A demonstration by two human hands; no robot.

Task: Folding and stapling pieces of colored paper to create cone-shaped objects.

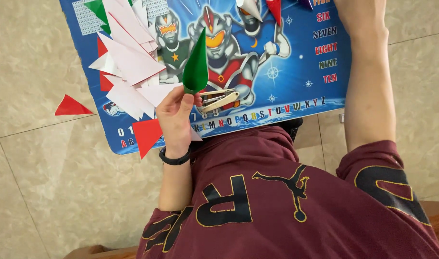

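- Above a blue cartoon-printed play mat point(296, 72) spread on a beige tiled floor point(37, 192), a green paper cone point(196, 62) is being held upright, its point aimed away from the person and its wide mouth at the fingers.
- The cone is being pinched at its lower rim by the left hand point(175, 115), fingers closed around the edge; a black band point(174, 158) is being worn on that wrist.
- Just beside the cone's mouth, a cream-coloured stapler point(222, 99) is lying on the mat, touching or nearly touching the left fingertips.
- The right forearm point(368, 86) is being stretched across the mat's right side; the right hand is cut off by the top edge, so its grip cannot be told.
- Left of the cone, a loose heap of white paper triangles point(130, 62) is being kept on the mat, with red pieces among them.
- One red paper triangle point(71, 106) is lying apart on the tiles, another point(146, 134) overhanging the mat's near edge.
- A maroon printed shirt point(277, 201) is being worn.
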